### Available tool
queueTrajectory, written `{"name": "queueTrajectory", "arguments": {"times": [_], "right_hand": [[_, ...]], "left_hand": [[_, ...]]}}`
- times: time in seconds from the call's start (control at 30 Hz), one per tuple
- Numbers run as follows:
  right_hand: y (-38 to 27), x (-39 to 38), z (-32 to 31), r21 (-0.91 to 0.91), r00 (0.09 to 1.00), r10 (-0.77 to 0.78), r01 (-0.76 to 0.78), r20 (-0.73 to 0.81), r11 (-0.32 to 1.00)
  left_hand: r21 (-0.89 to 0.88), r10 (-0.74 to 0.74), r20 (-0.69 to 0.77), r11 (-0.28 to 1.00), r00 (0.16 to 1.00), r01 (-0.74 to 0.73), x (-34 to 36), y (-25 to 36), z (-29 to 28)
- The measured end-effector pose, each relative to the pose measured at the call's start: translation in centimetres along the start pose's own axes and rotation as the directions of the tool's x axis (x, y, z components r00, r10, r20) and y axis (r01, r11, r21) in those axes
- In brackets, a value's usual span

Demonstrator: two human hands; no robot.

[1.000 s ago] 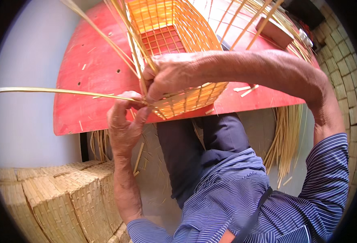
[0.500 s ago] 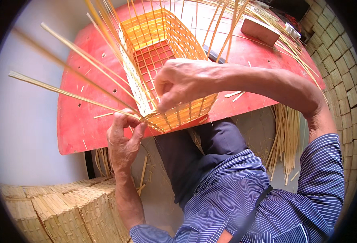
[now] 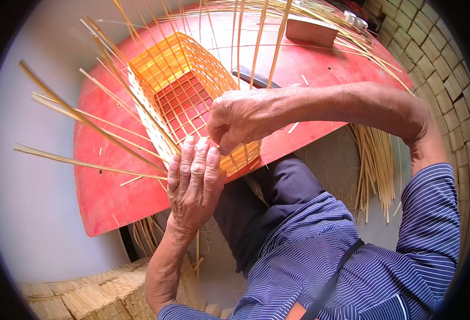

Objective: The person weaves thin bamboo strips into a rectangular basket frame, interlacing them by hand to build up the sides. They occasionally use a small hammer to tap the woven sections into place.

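A yellow woven strip basket (image 3: 160,61) with an open lattice bottom stands at the near edge of the red table. Long upright strips (image 3: 261,40) rise from its far and right sides, while other strips (image 3: 86,162) fan out to the left from its near-left corner. My left hand (image 3: 195,173) lies against that corner, fingers stretched out side by side, covering the weave there. Just to its right, my right hand (image 3: 240,120) is closed at the near rim, thumb and curled fingers together. Whatever sits between those fingertips is hidden.
On the red table (image 3: 123,197) are a reddish brick (image 3: 310,33), loose strips along the far edge, and a dark curved object (image 3: 253,76) behind the basket. A strip bundle (image 3: 373,170) hangs right of my legs. Woven blocks (image 3: 96,290) stand lower left.
My left hand has gone from pinching at the corner to lying flat on it with fingers extended. The basket has shifted left and slightly turned. My right hand stays closed near the rim.
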State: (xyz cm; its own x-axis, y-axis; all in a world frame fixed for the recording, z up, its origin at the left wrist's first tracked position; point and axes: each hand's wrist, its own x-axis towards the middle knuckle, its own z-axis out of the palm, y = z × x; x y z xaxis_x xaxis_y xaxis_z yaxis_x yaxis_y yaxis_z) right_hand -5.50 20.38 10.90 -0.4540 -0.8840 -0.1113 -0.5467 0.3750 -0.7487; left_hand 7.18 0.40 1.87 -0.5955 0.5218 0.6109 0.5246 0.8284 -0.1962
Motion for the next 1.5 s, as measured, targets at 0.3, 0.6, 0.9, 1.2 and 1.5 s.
{"name": "queueTrajectory", "arguments": {"times": [0.3, 0.6, 0.9, 1.2, 1.5], "right_hand": [[1.6, 1.4, 1.5, -0.096, 0.997, -0.076, 0.073, -0.031, 0.993], [0.6, 2.3, -0.2, -0.120, 0.969, 0.182, -0.163, 0.167, 0.979], [1.1, 3.3, -1.1, -0.065, 0.931, 0.237, -0.227, 0.277, 0.972], [1.8, 4.0, -0.9, -0.027, 0.933, 0.207, -0.209, 0.295, 0.978], [0.1, -1.9, 3.8, -0.539, 0.659, -0.624, 0.372, -0.421, 0.756]], "left_hand": [[0.043, -0.040, -0.015, 0.998, 0.999, 0.041, 0.3, -0.4, 1.5], [-0.109, -0.057, -0.017, 0.992, 0.998, 0.055, 1.6, -0.5, 1.3], [-0.133, -0.066, 0.014, 0.989, 0.998, 0.067, 2.1, -0.4, 0.8], [-0.171, -0.131, 0.022, 0.976, 0.991, 0.132, 1.7, -0.4, 0.9], [-0.170, -0.033, -0.201, 0.985, 0.979, -0.002, -1.4, -0.2, -2.1]]}}
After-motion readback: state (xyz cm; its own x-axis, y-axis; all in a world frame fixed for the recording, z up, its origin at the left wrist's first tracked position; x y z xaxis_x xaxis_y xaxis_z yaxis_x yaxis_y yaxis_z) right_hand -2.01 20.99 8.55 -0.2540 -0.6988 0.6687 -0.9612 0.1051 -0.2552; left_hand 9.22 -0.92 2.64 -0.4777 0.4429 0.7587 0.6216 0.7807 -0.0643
